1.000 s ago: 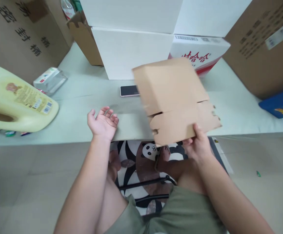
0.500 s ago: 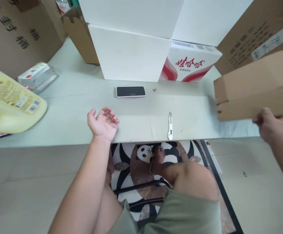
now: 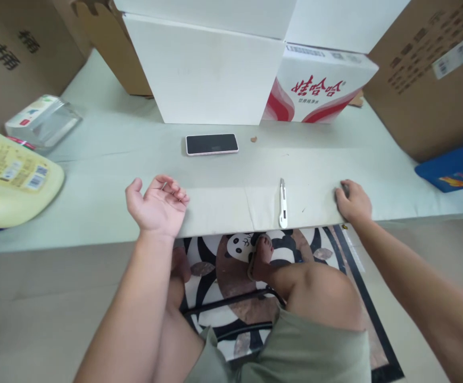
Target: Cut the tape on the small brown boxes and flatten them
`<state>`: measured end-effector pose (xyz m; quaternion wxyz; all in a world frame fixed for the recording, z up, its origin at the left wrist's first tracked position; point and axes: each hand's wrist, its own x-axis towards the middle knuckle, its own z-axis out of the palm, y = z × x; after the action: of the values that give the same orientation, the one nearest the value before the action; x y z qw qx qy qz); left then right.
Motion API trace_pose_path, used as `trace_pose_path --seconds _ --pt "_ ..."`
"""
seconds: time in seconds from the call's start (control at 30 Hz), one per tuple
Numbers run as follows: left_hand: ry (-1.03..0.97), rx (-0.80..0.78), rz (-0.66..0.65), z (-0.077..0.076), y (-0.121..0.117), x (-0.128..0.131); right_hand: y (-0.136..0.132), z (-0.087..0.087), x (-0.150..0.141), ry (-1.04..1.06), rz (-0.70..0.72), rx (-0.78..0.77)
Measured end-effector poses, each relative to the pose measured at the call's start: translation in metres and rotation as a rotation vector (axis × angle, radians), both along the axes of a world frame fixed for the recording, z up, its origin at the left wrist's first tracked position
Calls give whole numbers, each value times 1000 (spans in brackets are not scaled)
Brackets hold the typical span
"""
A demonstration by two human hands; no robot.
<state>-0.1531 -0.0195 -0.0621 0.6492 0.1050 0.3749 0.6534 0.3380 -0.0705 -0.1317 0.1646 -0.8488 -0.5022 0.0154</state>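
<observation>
My left hand (image 3: 157,205) rests palm up at the table's front edge, fingers loosely curled and apart, nothing in it. My right hand (image 3: 354,202) lies on the table near the front edge with its fingers curled in. A dark patch shows between its thumb and forefinger; I cannot make out whether it is a small object or shadow. Between the two hands, nearer the right, lies a white utility knife (image 3: 283,205). Behind it are a phone (image 3: 212,144) with a dark screen and a small brown scrap (image 3: 254,139).
White boxes (image 3: 211,74) and a red-and-white carton (image 3: 315,88) stand at the back. Large cardboard boxes (image 3: 427,106) flank the table (image 3: 223,202). A yellow jug (image 3: 19,186) and a clear plastic pack (image 3: 43,122) are at left, a blue package (image 3: 455,165) at right.
The brown cardboard box that my right hand held at the right is out of view. That hand has come left and down onto the table. My left hand stays open; the view has shifted slightly.
</observation>
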Motion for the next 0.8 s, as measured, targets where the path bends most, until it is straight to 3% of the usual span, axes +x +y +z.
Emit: trace_pose_path --seconds 0.3,0.5,0.67,0.77,0.8 --pt "-76 -16 6 6 -2 10 1 15 -10 -30 -30 -41" --pt "-93 27 -12 1 -4 8 -4 35 -41 -70 -5 -30" --pt "-124 20 -3 3 -5 6 -2 67 -112 54 18 62" --pt "-141 -1 3 7 -5 7 -18 97 -182 319 210 114" --pt "-143 -10 5 8 -5 8 -27 105 -205 588 332 150"
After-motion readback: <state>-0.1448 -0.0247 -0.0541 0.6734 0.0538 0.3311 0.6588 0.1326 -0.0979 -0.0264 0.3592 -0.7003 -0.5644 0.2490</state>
